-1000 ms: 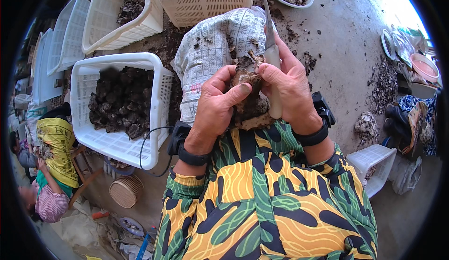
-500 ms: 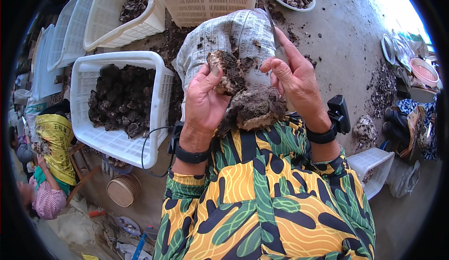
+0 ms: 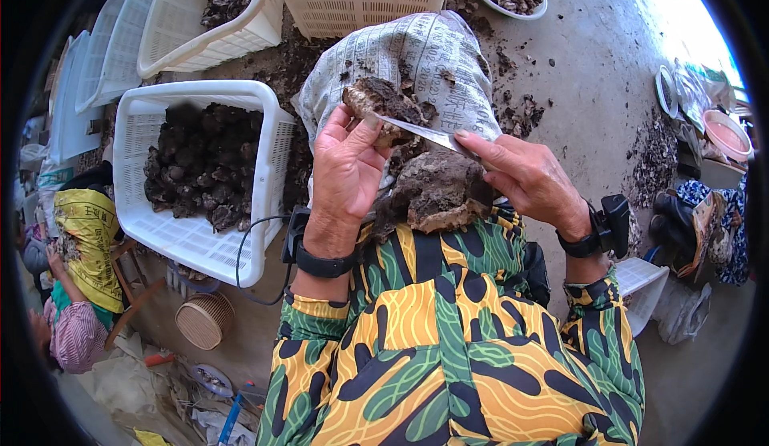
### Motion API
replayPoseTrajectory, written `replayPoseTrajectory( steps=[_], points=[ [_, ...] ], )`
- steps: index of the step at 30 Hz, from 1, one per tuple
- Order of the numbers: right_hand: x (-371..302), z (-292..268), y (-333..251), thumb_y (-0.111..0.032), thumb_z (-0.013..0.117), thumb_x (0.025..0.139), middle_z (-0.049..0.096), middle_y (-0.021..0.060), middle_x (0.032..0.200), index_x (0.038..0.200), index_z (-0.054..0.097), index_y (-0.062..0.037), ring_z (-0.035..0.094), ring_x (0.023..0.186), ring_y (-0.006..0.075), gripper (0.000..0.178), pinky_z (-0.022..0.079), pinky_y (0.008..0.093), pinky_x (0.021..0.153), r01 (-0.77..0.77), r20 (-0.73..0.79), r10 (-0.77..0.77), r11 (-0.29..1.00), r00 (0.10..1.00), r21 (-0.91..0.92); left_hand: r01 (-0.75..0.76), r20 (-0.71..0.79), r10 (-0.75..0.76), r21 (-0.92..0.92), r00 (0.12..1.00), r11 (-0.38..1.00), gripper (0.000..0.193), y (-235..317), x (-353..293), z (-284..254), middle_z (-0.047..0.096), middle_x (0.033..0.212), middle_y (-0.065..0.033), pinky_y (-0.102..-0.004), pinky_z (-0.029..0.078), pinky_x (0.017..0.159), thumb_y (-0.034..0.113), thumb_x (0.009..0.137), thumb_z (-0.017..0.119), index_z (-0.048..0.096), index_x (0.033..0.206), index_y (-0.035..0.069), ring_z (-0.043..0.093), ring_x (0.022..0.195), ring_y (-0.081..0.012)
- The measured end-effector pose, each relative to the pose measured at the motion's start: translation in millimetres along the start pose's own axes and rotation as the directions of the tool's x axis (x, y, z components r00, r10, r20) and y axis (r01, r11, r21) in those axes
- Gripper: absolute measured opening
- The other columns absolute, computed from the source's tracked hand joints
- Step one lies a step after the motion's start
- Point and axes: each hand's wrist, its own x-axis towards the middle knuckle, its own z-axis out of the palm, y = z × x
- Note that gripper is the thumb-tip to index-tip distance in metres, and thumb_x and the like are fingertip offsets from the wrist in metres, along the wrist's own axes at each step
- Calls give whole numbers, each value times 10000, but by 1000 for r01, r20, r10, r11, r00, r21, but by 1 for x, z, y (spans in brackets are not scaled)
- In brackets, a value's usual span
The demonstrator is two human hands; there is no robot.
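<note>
My left hand [image 3: 346, 165] pinches a dark brown, crusty clump [image 3: 383, 100] with a pale left end, perhaps a fungus. A knife [image 3: 439, 136] is gripped in my right hand [image 3: 533, 175], its blade pointing left and touching or nearly touching the clump near my left thumb. A larger dark, rough clump [image 3: 440, 180] with a pale lower edge rests on my lap below the blade. Beneath the hands a pale printed woven sack [image 3: 436, 41] covers my knees, sprinkled with dark crumbs. To the left, dark rounded lumps [image 3: 204, 157] fill part of a white plastic crate [image 3: 268, 177].
Beyond the sack stand a cream crate [image 3: 364, 5], another crate [image 3: 200, 49] with dark bits, and a white basin [image 3: 533, 13] of pieces. A wicker basket [image 3: 204, 320] sits lower left, near a seated person [image 3: 78, 322]. Dark debris [image 3: 653, 141] litters the floor at right.
The knife has swung from pointing up and away to lying across toward the clump in my left hand. My right hand has moved down and right, turning inward.
</note>
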Motion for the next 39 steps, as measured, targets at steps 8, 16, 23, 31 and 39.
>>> replayPoseTrajectory(
  steps=[8,16,23,31,39],
  points=[
    [5,-10,16,-19,645,765,516,96,724,1377,471,-192,565,654,287,659,467,391,578,-21,84,24,999,996,-46,25,-52,-29,-82,998,996,337,-4,6,-1,618,1100,-90,-313,532,839,14,904,594,471,1217,4,625,965,-176],
    [18,-5,16,-58,571,834,531,107,739,1373,473,-215,560,613,297,570,453,399,548,-67,60,72,995,996,-77,69,32,-68,-14,997,998,426,-8,12,-7,607,1181,-112,-353,496,937,6,886,589,449,1289,3,607,1065,-207],
    [35,-8,18,-99,627,822,524,85,734,1378,459,-220,565,607,271,593,465,371,511,13,-15,-15,989,1000,-149,47,-16,-47,18,999,999,416,-7,4,3,573,1233,-139,-386,526,924,-1,908,567,427,1300,0,591,1108,-239],
    [10,-12,9,-48,660,766,519,87,727,1378,476,-203,553,621,278,658,459,381,555,16,146,-7,998,989,-57,21,32,-21,10,999,1000,426,-3,-2,-10,595,1206,-123,-389,517,916,17,899,573,435,1301,-3,610,1067,-232],
    [5,-2,12,-62,629,809,503,83,704,1369,483,-224,547,591,281,601,438,387,502,29,64,-21,993,998,-117,44,-27,-45,-50,999,998,338,0,-5,-11,642,1086,-121,-344,534,882,-4,907,572,468,1228,-24,644,982,-203]
  ],
)
